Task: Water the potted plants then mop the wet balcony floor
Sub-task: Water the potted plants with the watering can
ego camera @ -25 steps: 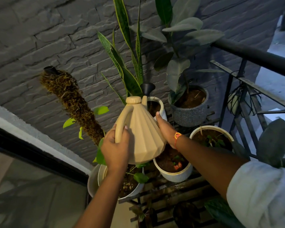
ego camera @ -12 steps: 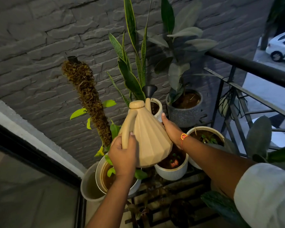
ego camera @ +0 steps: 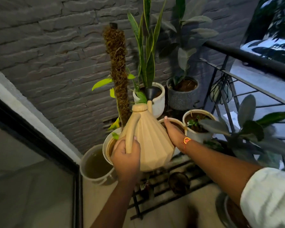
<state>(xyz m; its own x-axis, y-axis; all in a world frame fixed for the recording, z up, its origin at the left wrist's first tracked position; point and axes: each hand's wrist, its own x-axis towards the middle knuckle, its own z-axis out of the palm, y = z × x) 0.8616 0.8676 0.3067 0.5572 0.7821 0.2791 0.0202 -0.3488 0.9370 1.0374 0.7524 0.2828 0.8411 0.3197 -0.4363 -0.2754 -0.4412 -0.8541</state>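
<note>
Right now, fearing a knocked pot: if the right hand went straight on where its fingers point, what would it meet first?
Probably the white ceramic pot holding the snake plant, beyond the right hand; depth is unclear.

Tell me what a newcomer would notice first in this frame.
The beige watering can in the middle, its spout over a white pot with tall striped leaves: the left hand grips its handle, the right hand steadies its side. Next, the shaggy brown pole against the grey brick wall, and a bucket of murky water at lower left.
</note>
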